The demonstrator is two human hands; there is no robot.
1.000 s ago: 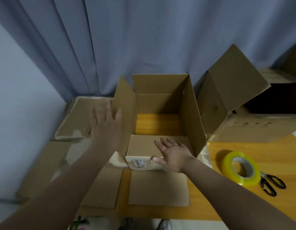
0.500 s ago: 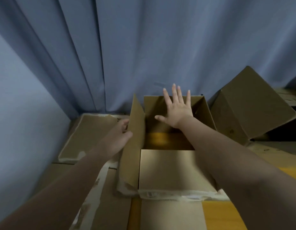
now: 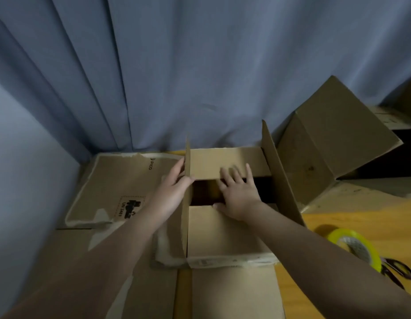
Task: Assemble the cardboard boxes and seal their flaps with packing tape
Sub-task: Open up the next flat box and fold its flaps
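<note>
Blue curtain (image 3: 200,65) behind, wooden table (image 3: 372,226) below. Cardboard box (image 3: 225,233) dead centre under both hands, near and far flaps folded inward with a dark gap between, side flaps upright. Left hand (image 3: 171,194) pinching the upright left flap (image 3: 185,203), thumb inside, fingers outside. Right hand (image 3: 238,194) spread flat, fingers pressing the far flap (image 3: 225,163), palm over the gap. Right of the right forearm: yellow tape roll (image 3: 358,247) touching black scissors (image 3: 397,271). Flattened cardboard (image 3: 114,187) left of the left hand; second open box (image 3: 333,143) beyond the right hand
</note>
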